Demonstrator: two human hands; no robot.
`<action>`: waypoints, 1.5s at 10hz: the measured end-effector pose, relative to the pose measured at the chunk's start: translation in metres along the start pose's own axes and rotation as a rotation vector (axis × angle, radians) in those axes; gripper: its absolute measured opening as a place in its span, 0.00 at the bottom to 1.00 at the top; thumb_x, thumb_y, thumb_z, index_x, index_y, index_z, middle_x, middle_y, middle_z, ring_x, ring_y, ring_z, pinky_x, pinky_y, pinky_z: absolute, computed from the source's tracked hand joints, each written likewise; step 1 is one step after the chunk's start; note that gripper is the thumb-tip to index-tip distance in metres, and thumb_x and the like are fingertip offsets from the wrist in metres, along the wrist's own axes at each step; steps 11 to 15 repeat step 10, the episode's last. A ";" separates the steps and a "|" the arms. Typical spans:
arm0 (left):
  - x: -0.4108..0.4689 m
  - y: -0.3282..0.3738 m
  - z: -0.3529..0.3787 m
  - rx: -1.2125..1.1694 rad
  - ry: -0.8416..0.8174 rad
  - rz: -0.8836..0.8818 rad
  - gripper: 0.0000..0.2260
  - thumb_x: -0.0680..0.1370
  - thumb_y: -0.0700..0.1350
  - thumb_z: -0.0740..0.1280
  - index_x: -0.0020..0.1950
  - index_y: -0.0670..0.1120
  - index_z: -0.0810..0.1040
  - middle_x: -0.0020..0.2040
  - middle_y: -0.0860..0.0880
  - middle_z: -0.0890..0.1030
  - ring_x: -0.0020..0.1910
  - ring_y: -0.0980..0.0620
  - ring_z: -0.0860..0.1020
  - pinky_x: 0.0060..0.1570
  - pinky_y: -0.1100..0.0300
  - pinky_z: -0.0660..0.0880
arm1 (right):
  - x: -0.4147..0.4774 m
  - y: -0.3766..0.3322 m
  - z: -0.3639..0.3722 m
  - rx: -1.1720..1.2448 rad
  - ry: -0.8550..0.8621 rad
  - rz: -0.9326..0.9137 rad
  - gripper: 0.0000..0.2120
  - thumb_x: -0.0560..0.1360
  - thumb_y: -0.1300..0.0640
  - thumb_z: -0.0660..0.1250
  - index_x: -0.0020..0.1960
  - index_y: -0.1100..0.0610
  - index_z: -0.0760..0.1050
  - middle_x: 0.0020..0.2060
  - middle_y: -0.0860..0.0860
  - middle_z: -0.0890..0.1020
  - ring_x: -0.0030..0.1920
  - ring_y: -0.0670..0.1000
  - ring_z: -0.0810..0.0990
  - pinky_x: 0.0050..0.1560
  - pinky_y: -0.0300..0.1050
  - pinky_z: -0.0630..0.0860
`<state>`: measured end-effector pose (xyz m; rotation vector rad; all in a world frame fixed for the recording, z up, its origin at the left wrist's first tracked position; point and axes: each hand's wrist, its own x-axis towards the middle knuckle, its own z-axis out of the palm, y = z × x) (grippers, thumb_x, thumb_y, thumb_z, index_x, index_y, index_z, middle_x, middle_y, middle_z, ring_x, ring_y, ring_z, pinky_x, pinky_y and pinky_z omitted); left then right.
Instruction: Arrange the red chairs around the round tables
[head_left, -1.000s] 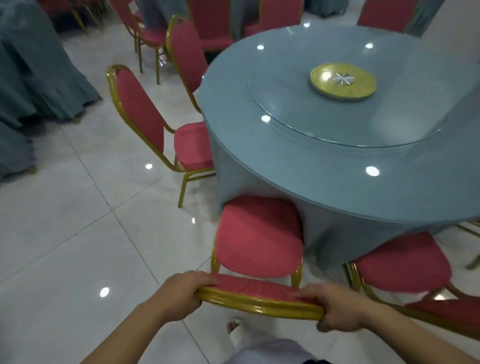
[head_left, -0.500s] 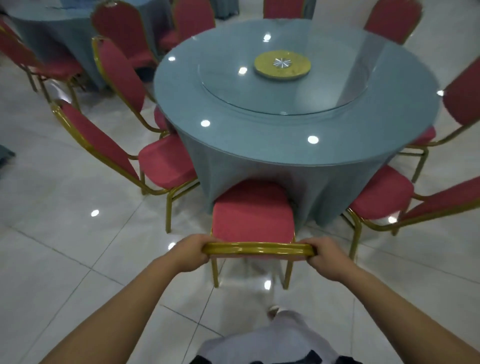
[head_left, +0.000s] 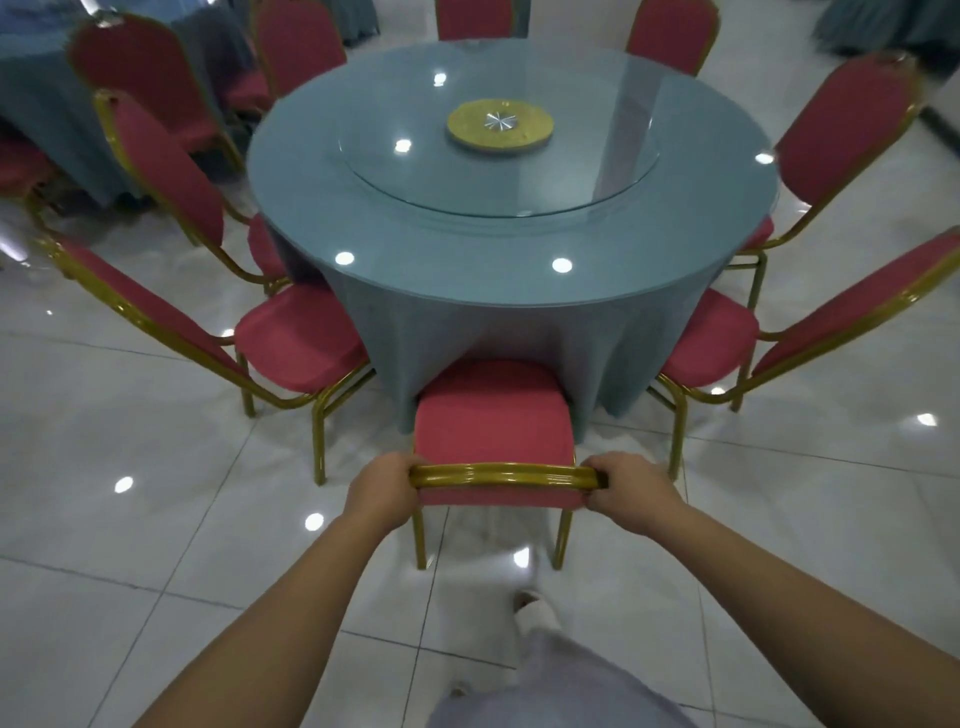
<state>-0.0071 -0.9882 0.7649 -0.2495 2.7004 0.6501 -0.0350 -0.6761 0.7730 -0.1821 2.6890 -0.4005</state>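
The left hand (head_left: 382, 491) and right hand (head_left: 631, 493) are gripping the two ends of the curved, glossy gold metal top rail of a red chair (head_left: 493, 415), fingers (head_left: 402, 464) curling round the tube. Its padded fabric seat is touching the draped blue-grey cloth hanging below the round tabletop (head_left: 511, 249), between two neighbouring chairs. A circular glass turntable (head_left: 587, 176) is lying on the tabletop above polished white floor tiles (head_left: 130, 545).

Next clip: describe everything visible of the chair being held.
The held chair has a red fabric seat and backrest in a gold metal-looking frame. It stands upright on the tiled floor, facing the round table, its seat front against the blue tablecloth. The left hand and right hand grip the backrest's top corners.
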 end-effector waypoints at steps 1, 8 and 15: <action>0.019 -0.008 -0.012 -0.001 0.080 -0.054 0.18 0.76 0.35 0.60 0.56 0.53 0.82 0.45 0.49 0.82 0.44 0.48 0.79 0.40 0.56 0.74 | 0.021 -0.016 -0.001 -0.026 0.008 0.022 0.01 0.70 0.53 0.69 0.41 0.49 0.79 0.37 0.46 0.79 0.39 0.48 0.77 0.42 0.49 0.78; 0.089 0.034 -0.028 0.078 -0.053 -0.029 0.16 0.77 0.37 0.63 0.59 0.55 0.80 0.54 0.47 0.81 0.52 0.47 0.79 0.55 0.48 0.78 | 0.101 0.013 -0.036 0.091 -0.131 0.080 0.08 0.74 0.57 0.65 0.42 0.44 0.78 0.42 0.47 0.82 0.46 0.52 0.81 0.48 0.52 0.78; 0.061 0.024 -0.031 -0.027 -0.098 -0.055 0.49 0.69 0.52 0.77 0.79 0.63 0.47 0.80 0.46 0.53 0.78 0.40 0.53 0.75 0.41 0.57 | 0.077 -0.015 -0.060 0.015 -0.173 -0.036 0.52 0.63 0.31 0.75 0.79 0.38 0.51 0.80 0.50 0.48 0.79 0.59 0.48 0.75 0.67 0.53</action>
